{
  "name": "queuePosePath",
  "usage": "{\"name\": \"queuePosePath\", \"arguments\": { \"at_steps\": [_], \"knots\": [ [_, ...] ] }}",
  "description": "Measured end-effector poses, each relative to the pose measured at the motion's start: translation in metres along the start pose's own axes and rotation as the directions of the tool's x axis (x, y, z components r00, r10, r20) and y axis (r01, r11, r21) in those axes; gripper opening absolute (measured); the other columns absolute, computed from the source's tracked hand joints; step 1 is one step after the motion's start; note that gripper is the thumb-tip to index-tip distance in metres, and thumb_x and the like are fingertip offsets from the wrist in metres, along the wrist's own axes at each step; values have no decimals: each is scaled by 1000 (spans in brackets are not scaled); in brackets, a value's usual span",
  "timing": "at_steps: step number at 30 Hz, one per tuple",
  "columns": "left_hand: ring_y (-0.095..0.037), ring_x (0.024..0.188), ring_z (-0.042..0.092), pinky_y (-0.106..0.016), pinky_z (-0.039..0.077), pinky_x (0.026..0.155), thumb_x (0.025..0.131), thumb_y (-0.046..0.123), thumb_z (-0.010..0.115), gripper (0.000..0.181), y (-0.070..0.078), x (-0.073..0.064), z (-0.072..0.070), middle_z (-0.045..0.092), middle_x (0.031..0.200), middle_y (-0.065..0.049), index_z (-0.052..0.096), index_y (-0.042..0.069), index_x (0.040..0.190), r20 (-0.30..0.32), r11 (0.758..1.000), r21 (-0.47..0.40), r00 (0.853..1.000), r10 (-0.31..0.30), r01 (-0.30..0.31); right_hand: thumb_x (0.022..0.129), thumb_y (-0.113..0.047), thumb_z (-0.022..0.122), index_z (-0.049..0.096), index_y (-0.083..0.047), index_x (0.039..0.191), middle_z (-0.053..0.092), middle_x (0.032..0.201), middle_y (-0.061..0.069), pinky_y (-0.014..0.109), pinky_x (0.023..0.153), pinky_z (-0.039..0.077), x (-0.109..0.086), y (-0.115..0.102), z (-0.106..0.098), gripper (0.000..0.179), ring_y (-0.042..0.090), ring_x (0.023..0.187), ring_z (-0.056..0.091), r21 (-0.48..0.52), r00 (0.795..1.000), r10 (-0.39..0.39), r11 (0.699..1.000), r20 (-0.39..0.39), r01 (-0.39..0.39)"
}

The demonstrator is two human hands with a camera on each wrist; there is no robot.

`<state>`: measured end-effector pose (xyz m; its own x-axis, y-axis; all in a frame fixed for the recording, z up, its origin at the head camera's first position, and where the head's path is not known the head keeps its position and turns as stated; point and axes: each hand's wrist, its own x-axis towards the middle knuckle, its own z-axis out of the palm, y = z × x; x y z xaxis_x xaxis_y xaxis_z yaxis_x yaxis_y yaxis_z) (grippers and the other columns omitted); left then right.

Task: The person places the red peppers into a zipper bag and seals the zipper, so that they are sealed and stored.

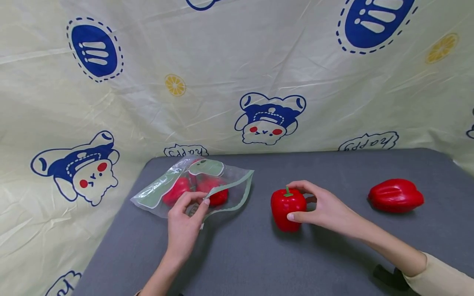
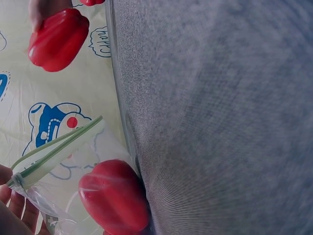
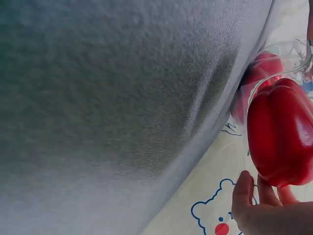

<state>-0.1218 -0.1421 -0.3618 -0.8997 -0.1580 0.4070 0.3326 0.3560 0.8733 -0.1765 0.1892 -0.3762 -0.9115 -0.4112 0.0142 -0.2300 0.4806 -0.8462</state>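
Note:
My left hand (image 1: 187,222) pinches the green-edged opening of a clear zip bag (image 1: 237,181) between thumb and fingers. Inside the bag lie red bell peppers (image 1: 177,191), partly covered by its printed green patches. To the right of the bag, my right hand (image 1: 318,205) grips a red bell pepper (image 1: 283,209) with a green stem, thumb on the near side and fingers behind. In the right wrist view this held pepper (image 3: 281,132) appears in front of the bag. The left wrist view shows the bag's mouth (image 2: 58,147) parted near the left fingers.
Another red bell pepper (image 1: 395,195) lies on its side on the grey table (image 1: 244,263), right of my right hand. A pale printed cloth (image 1: 207,111) hangs behind the table and down its left side. A dark object (image 1: 390,277) sits by the right sleeve.

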Motion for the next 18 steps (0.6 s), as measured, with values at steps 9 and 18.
{"name": "queuePosePath", "arguments": {
  "at_steps": [9, 18],
  "knots": [
    [-20, 87, 59, -31, 53, 69, 88, 2, 71, 16, 5, 0, 1, 62, 92, -4, 71, 6, 104, -6, 1000, 4, 1000, -21, 21, 80, -35, 81, 46, -20, 139, 52, 127, 9, 40, 75, 55, 18, -8, 13, 71, 34, 112, 51, 59, 995, -69, 996, 66, 65],
    [-20, 86, 59, -30, 53, 68, 88, 0, 70, 16, 14, -1, 0, 61, 91, -7, 70, 3, 103, -5, 999, 13, 1000, -30, 30, 74, -22, 85, 43, -20, 143, 50, 135, 7, 40, 84, 54, 32, -15, 30, 80, 34, 119, 49, 152, 990, -114, 983, 87, 100]
  ]
}}
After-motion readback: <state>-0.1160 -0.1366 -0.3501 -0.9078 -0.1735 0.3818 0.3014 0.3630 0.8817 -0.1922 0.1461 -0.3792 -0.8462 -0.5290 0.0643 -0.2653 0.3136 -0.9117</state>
